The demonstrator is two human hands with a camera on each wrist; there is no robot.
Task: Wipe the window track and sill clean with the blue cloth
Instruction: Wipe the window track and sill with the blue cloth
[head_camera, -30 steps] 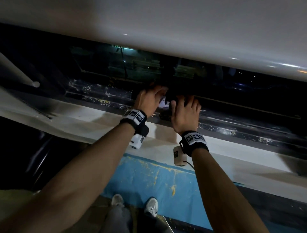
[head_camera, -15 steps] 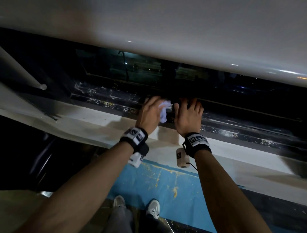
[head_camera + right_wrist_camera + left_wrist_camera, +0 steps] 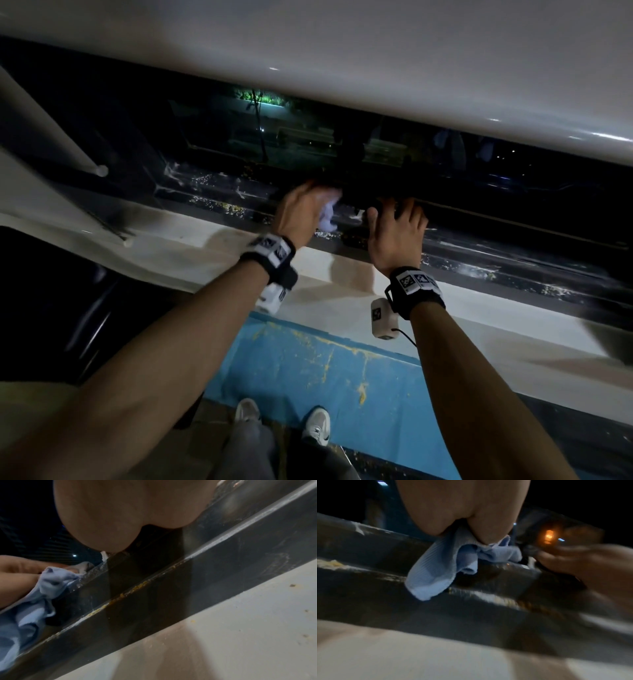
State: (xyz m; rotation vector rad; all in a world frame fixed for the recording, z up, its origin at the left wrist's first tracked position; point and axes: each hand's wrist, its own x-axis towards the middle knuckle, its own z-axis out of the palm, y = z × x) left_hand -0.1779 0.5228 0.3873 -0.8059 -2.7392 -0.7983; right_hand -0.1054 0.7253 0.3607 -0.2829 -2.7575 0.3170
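My left hand [image 3: 303, 212] grips a light blue ribbed cloth [image 3: 328, 215] over the dark metal window track [image 3: 219, 202]. In the left wrist view the blue cloth [image 3: 440, 566] hangs bunched from under my palm, its lower corner reaching the track's rail [image 3: 368, 568]. My right hand [image 3: 397, 233] rests on the track just right of the cloth, fingers spread and straight, reaching under the dark sash. The right wrist view shows the cloth [image 3: 36, 601] and left-hand fingers [image 3: 15, 568] at the left, beside the track's ridges [image 3: 154, 588]. Yellow-white grit lies along the rails. The pale sill [image 3: 191, 246] runs in front.
A white ledge [image 3: 342, 51] overhangs the window above. A white rod [image 3: 54, 133] slants in at the left. Below the sill is a blue wall [image 3: 325, 377] with yellow specks. My two shoes [image 3: 317, 425] stand on the floor beneath.
My left hand has shifted left along the track with the cloth, away from my right hand; a gap has opened between them. The right hand stays about where it was.
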